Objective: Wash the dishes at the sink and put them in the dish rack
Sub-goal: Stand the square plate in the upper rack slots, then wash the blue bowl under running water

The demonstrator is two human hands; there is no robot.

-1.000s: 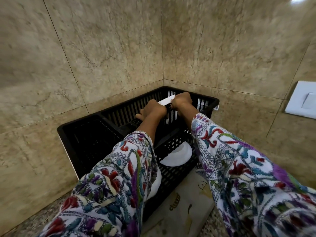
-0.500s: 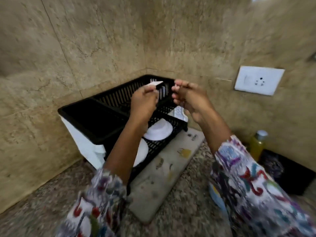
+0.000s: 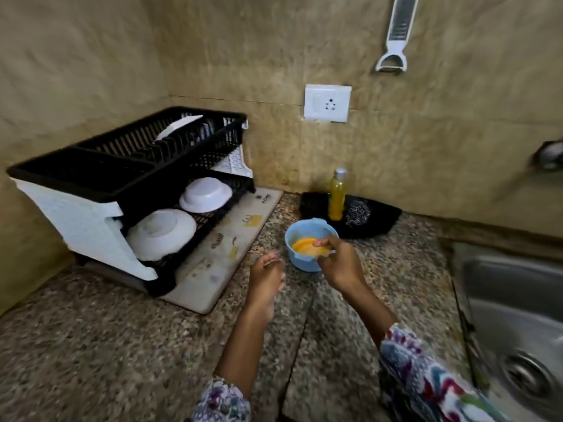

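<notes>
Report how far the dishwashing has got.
Done: a white plate stands in the dish rack's upper tier, and two white bowls lie upside down on the lower tier. In hand: the right hand pinches a yellow piece at the blue bowl on the counter; the left hand holds nothing. Left: the blue bowl isn't racked.

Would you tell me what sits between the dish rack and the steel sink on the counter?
Head view: a blue bowl with an orange lid, held by the right hand.
</notes>
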